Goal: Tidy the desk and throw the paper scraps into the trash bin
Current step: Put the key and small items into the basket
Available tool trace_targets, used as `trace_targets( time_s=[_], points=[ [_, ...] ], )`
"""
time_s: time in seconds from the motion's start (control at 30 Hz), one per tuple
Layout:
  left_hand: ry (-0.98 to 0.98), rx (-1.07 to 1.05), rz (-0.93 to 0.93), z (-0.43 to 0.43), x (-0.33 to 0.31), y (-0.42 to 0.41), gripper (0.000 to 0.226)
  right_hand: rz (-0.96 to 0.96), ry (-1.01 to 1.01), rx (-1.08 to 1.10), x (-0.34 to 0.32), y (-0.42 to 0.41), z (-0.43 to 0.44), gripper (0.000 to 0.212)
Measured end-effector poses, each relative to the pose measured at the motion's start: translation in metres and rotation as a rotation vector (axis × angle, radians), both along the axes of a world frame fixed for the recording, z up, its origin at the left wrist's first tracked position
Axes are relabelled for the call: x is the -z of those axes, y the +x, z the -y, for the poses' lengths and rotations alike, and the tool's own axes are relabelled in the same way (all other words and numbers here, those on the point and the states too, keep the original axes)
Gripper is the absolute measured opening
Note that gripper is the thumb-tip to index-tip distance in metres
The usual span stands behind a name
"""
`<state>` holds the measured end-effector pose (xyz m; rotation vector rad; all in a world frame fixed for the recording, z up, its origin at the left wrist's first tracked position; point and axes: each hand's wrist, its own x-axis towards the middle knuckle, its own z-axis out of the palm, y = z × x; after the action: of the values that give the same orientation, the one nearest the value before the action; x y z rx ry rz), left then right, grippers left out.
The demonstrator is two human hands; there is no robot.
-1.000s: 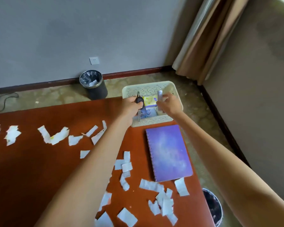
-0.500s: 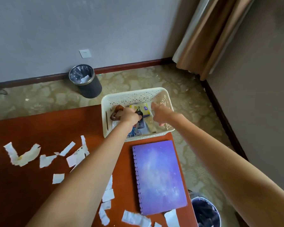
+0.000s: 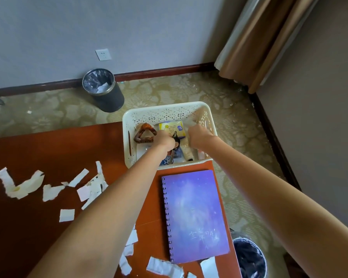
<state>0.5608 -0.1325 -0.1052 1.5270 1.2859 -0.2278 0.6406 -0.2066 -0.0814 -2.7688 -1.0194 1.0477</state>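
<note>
**Head view: small items going into the basket, scraps not yet started**

Step in hand, by my read: you are clearing loose items off the desk (image 3: 38, 149) into the cream basket (image 3: 165, 109) at its far right corner. Both hands are down inside it. Your left hand (image 3: 165, 141) has its fingers curled round a dark key fob (image 3: 176, 139). Your right hand (image 3: 199, 137) is fisted, knuckles up, over a pale tube; whether it grips anything, cannot tell.

Next move likely: let go of the fob, pull both hands out, then start gathering paper. Scraps are thin and lie flat, so expect to sweep or pinch them.

Room: grey wall, patterned carpet, tan curtain (image 3: 259, 43) in the right corner. The desk is reddish-brown wood. A purple spiral notebook (image 3: 195, 213) lies just beside the basket, on your side of it.

The paper scraps (image 3: 66, 215) are all on the desk, scattered left and along the near edge. One trash bin (image 3: 247, 257) stands at the desk's near right corner, near your right arm. A second bin (image 3: 109, 99) stands by the wall, well apart.

Also in the basket: a brown hair clip (image 3: 144, 133) and a yellow tissue pack (image 3: 170, 127).
</note>
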Motion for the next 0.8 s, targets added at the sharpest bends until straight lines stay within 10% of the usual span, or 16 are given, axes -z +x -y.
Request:
trace_targets(
  time_s=[0.8],
  points=[
    [-0.110,-0.116,-0.020,0.017,0.013,0.011,0.044,-0.031,0.064,-0.061,0.001,0.004,0.002,0.031]
  ],
)
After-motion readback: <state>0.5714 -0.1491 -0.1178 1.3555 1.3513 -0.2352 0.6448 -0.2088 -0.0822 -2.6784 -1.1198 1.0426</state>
